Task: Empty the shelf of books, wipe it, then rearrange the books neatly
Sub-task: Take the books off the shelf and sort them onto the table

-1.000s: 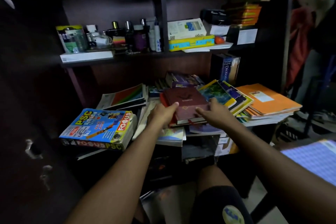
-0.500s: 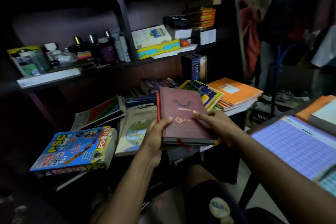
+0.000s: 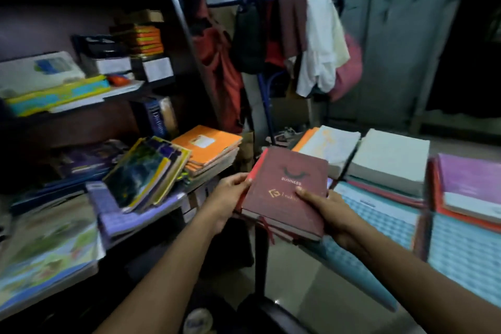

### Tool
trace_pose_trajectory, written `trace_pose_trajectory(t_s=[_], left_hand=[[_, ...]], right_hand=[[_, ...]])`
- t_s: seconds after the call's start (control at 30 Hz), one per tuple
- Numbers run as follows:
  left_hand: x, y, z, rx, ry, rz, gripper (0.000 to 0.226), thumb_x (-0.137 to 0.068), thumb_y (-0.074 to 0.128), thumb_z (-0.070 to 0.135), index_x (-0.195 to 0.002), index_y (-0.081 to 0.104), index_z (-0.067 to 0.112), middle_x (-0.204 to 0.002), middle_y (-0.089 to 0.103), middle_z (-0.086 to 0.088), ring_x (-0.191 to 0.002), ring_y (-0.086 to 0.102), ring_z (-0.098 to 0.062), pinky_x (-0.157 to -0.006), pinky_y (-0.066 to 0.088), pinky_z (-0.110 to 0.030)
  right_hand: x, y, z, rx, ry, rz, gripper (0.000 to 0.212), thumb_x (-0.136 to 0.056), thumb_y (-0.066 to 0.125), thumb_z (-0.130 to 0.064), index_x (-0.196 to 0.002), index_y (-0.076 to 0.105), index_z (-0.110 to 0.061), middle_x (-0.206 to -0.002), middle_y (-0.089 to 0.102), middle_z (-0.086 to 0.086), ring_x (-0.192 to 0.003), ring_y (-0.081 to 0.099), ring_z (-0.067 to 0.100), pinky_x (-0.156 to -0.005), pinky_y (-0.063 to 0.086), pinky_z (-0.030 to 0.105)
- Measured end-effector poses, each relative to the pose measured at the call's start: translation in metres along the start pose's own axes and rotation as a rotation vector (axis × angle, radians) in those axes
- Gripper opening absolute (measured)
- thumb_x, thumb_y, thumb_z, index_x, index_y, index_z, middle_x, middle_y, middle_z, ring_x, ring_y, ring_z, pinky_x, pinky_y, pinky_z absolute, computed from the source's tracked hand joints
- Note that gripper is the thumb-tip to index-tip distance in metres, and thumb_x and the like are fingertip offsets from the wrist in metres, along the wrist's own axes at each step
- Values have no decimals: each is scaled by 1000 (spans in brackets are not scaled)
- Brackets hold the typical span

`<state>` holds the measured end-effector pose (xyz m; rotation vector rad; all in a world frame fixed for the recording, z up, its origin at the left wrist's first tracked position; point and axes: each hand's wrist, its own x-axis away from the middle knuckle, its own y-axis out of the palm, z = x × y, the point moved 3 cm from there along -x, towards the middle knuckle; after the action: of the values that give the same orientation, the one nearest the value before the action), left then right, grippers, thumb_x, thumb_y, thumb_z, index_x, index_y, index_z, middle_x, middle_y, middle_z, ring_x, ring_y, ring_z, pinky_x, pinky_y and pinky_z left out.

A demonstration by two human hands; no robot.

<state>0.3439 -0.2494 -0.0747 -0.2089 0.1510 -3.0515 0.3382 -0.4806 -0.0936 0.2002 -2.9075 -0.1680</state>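
Holding a small stack topped by a maroon diary (image 3: 287, 192) w/ "BUSINESS" on its cover, both hands sit mid-air, just right of the shelf (image 3: 173, 22). Left hand (image 3: 226, 198) grips the stack's spine side, fingers curled under, thumb on the red edge. Right hand (image 3: 329, 210) grips the near right corner, thumb pressed flat on the cover, fingers underneath & hidden. A red ribbon hangs off the stack's near edge. Diary is tilted a bit, clear of the shelf, w/ its far right side over the book piles (image 3: 390, 160) laid out further right of the shelf. On the shelf itself: orange notebooks (image 3: 208, 144) at the right end, a slanted pile of yellow-edged books (image 3: 146, 173) left of them, an upright dictionary (image 3: 157, 119) behind. Clothes (image 3: 317, 43) hang beyond the shelf's right post.
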Motion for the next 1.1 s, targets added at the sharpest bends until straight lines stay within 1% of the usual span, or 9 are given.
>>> trace_pose_trajectory(t_s=[0.17,0.33,0.5,0.57,0.67,0.77,0.87,1.0,1.1], left_hand=[[-65,23,-11,-270,-3,-74,29,-101,59,17,-128,68,20,-112,75,-2,-90,70,-17,-83,53,-30],[-91,22,-16,-737,61,44,27,-97,65,26,-121,73,17,-111,74,-2,-101,68,-20,-83,48,-30],[-64,41,-8,-1200,136,201,43,-97,57,36,-140,51,32,-144,47,1,-136,37,-29,-106,36,-46],[-45,63,1,-1051,278,145,44,-98,56,35,-142,50,30,-145,49,0,-137,40,-27,-109,35,-41],[-9,112,8,-708,464,-168,36,-99,59,36,-134,61,27,-132,64,3,-122,57,-14,-104,43,-30],[17,153,-2,-946,487,-414,59,-91,58,65,-141,53,36,-141,54,7,-126,52,-12,-105,43,-32],[18,160,-9,-993,415,-425,75,-81,62,76,-145,51,38,-144,43,13,-128,48,-9,-106,43,-31],[21,158,-12,-1013,447,-405,82,-73,70,75,-142,57,33,-138,43,12,-125,48,-8,-107,44,-32],[27,154,-13,-981,472,-361,81,-69,78,69,-137,63,29,-133,45,11,-120,50,-6,-104,42,-25]], right_hand=[[-28,-29,10,-238,53,163,43,-83,80,-13,-120,57,-6,-103,75,13,-82,74,25,-57,61,35],[-41,-45,23,-277,81,235,56,-83,80,-10,-129,51,1,-111,72,21,-88,75,32,-58,60,37],[-12,-71,26,-275,21,270,49,-88,76,-13,-128,52,-2,-111,72,19,-88,75,32,-61,60,38],[4,-87,28,-271,-16,303,50,-87,77,-14,-129,51,-6,-114,72,17,-92,75,31,-65,61,40],[22,-110,30,-254,-65,402,53,-87,78,-14,-130,49,-5,-116,71,16,-97,74,32,-72,62,43],[36,-124,23,-209,-79,438,43,-89,73,-5,-126,51,0,-112,71,20,-90,74,31,-67,61,39],[51,-134,7,-106,-57,415,31,-90,66,3,-119,56,2,-103,71,20,-80,71,26,-67,60,35],[61,-141,5,-9,-55,399,28,-94,61,2,-112,45,-13,-83,49,-2,-65,47,6,-47,41,9],[60,-130,16,148,-73,400,40,-90,65,0,-116,44,-19,-95,60,-2,-77,60,6,-56,52,13]])
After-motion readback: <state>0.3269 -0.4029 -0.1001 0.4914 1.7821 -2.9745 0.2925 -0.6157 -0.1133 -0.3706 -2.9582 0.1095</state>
